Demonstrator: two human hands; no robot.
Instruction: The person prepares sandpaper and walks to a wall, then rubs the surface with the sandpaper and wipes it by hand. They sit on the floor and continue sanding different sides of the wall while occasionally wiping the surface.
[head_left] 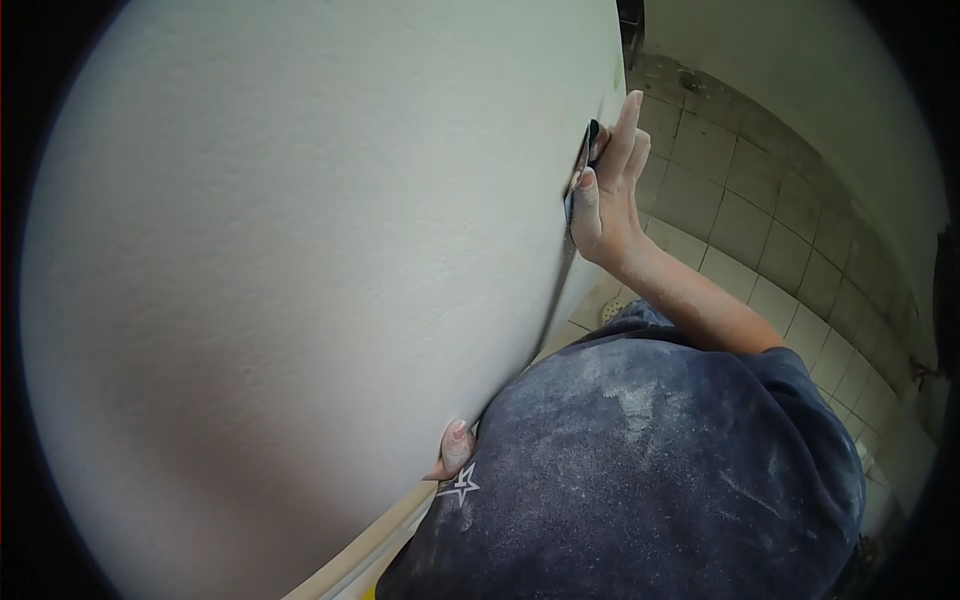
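My right hand (607,185) is raised against a white plastered wall (300,260) and presses a thin dark flat tool (583,170) to its surface, fingers spread along the tool's back. Only the thumb and a fingertip of my left hand (455,448) show, low down, resting against the wall at my chest; the rest is hidden behind my dusty dark blue shirt (650,470). Whether the left hand holds anything cannot be seen.
The wall fills the left and centre of the view, very close to me. Pale floor tiles (760,240) run along the right, with a dirty wall base (700,90) beyond. A light skirting strip (380,545) runs at the wall's foot.
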